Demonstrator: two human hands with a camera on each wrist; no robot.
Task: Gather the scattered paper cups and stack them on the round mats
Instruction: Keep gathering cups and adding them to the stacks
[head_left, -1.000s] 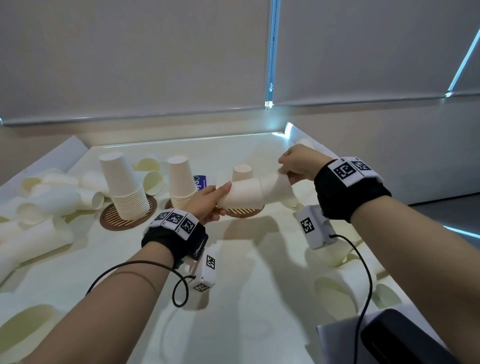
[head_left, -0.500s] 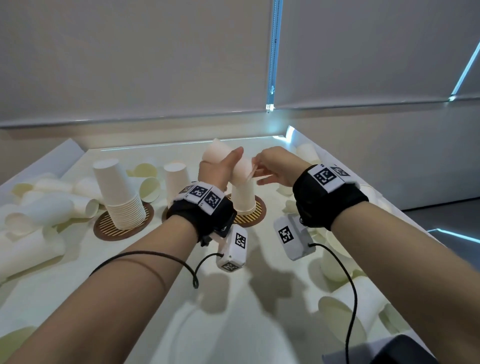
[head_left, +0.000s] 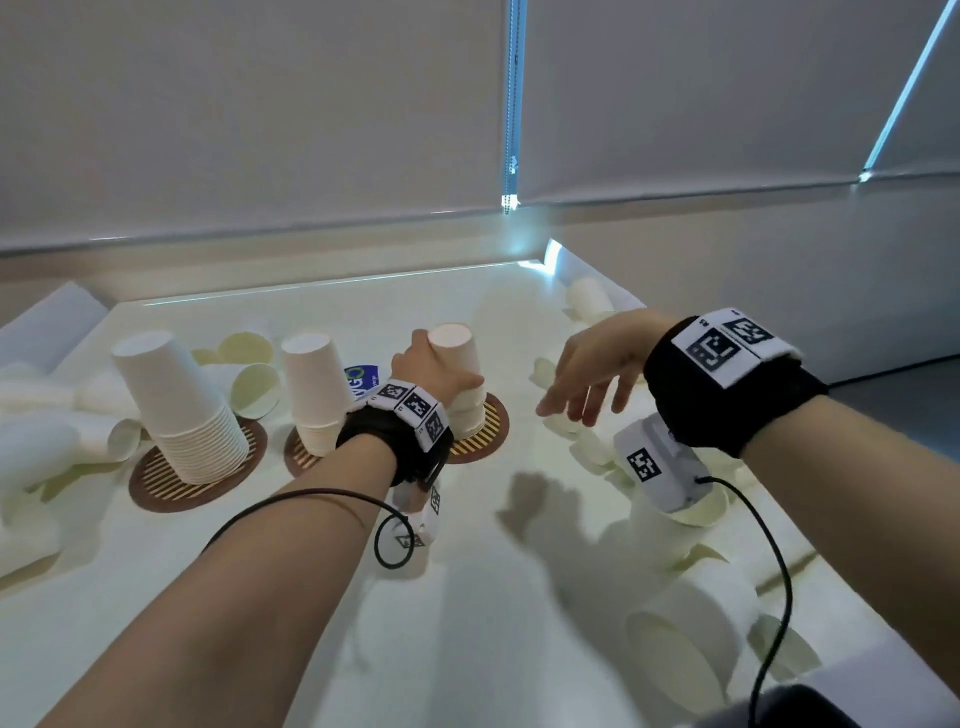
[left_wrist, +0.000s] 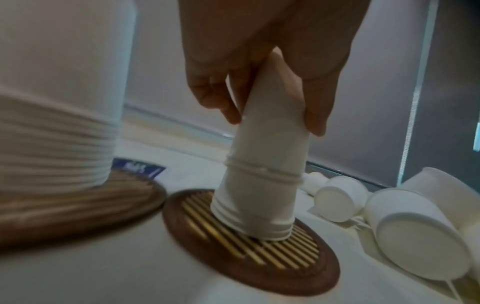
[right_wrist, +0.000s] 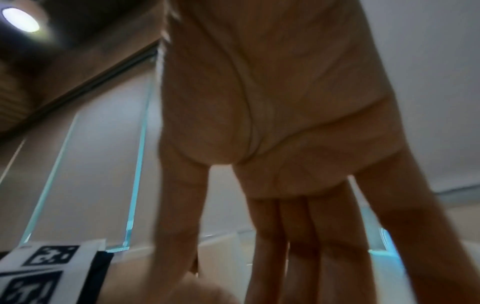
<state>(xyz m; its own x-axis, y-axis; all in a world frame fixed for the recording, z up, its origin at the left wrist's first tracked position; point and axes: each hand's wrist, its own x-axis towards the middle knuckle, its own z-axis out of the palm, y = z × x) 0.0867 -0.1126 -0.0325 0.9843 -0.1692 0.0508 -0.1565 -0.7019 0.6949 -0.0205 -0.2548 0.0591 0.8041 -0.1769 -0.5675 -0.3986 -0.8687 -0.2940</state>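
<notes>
Paper cups already stand stacked on three round mats (head_left: 197, 483); our left hand (head_left: 431, 371) grips the rightmost stack (left_wrist: 262, 185), our right hand (head_left: 592, 374) hangs empty with fingers spread, and many loose cups (head_left: 685, 649) remain scattered.

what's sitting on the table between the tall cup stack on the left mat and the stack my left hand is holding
In the head view, the middle stack of upturned cups stands on its own mat between the tall stack and the stack gripped by the left hand.

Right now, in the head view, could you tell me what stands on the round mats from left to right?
Tallest cup stack on the left mat → middle stack → right stack, gripped by the left hand → the right hand, held above loose cups.
</notes>
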